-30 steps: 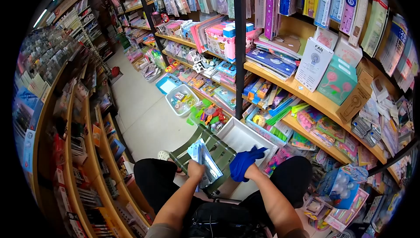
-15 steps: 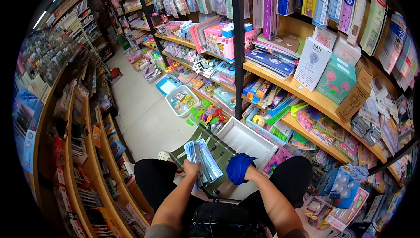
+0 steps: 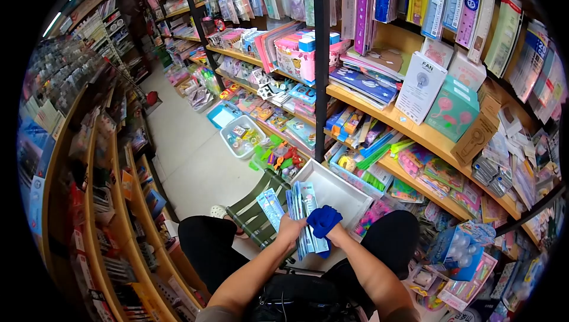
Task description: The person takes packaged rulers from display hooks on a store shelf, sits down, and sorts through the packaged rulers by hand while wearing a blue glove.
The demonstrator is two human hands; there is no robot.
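My left hand (image 3: 289,229) is closed around a bundle of light-blue ruler packs (image 3: 305,196), held upright and slightly fanned above a green slatted folding stool. A blue cloth (image 3: 324,220) is bunched in my right hand (image 3: 339,236) and presses against the right side of the bundle. Part of the cloth hangs below, behind the packs. One more light-blue ruler pack (image 3: 271,208) lies by itself on the stool (image 3: 252,206), left of the bundle.
Beyond the stool stands a white open box (image 3: 332,174). Shelves of stationery with a fan box (image 3: 421,85) rise on the right, and curved wooden shelves (image 3: 127,215) line the left. A clear bin of small items (image 3: 243,136) sits on the aisle floor (image 3: 184,150).
The bundle in my left hand has moved right to meet the blue cloth. One ruler pack now lies apart on the stool. My right hand has shifted slightly left.
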